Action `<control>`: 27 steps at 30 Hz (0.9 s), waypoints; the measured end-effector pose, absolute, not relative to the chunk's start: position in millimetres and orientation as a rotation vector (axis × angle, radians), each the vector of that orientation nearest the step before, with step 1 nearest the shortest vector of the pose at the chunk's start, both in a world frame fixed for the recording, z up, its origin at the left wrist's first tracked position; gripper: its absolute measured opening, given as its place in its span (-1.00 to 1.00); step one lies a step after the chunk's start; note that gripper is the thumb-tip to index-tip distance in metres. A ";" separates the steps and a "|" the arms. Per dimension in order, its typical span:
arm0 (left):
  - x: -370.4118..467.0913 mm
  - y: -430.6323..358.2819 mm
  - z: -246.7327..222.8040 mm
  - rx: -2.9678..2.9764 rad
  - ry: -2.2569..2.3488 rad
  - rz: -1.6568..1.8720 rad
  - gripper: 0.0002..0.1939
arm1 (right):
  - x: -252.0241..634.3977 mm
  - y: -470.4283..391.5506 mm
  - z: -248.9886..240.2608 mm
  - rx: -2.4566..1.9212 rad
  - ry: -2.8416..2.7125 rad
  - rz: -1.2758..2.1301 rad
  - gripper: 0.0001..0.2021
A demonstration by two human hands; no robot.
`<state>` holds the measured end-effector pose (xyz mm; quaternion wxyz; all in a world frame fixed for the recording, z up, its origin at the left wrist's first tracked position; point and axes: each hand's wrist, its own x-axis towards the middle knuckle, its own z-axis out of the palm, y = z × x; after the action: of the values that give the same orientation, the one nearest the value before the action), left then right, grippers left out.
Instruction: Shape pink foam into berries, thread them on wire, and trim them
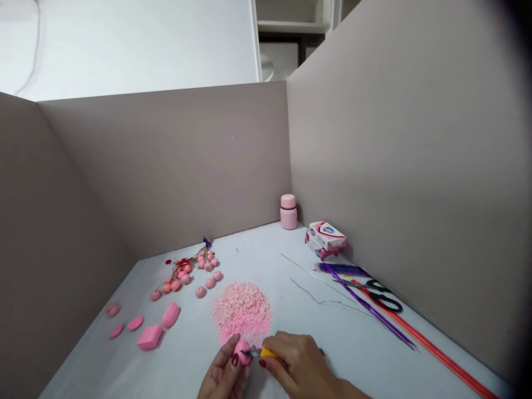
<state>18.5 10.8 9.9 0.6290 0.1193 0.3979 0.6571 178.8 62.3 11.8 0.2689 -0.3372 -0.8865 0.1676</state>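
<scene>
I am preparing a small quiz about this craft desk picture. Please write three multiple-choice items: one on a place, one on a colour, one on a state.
1. Where does the pink bottle stand?
A. in the far corner of the partitions
B. beside the left hand
C. on the scissors

2. What colour is the handle of the knife in the right hand?
A. green
B. yellow
C. white

3. What is the left hand doing?
A. lying flat and empty
B. holding scissors
C. gripping a pink piece

Answers:
1 A, it stands where the back and right walls meet.
2 B, yellow shows by the fingers.
3 C, the fingers close around the piece while the blade touches it, near the pile of pink shavings.
</scene>
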 end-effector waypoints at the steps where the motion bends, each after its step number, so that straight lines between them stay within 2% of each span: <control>1: 18.0 11.3 8.4 0.284 0.900 1.492 -0.64 | 178.2 62.1 11.0 -0.889 -2.402 0.431 -0.72; 10: 14.8 14.3 -1.1 0.315 0.890 1.452 -0.68 | 177.4 61.1 8.8 -0.924 -2.445 0.208 -0.75; 27: 14.6 14.3 6.1 0.255 0.964 1.492 -0.64 | 177.0 60.3 11.8 -1.063 -2.462 0.316 -0.83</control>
<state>14.6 14.3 6.1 0.6237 0.1109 0.4200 0.6498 177.0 60.3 11.8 0.2189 -0.3841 -0.8897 0.1141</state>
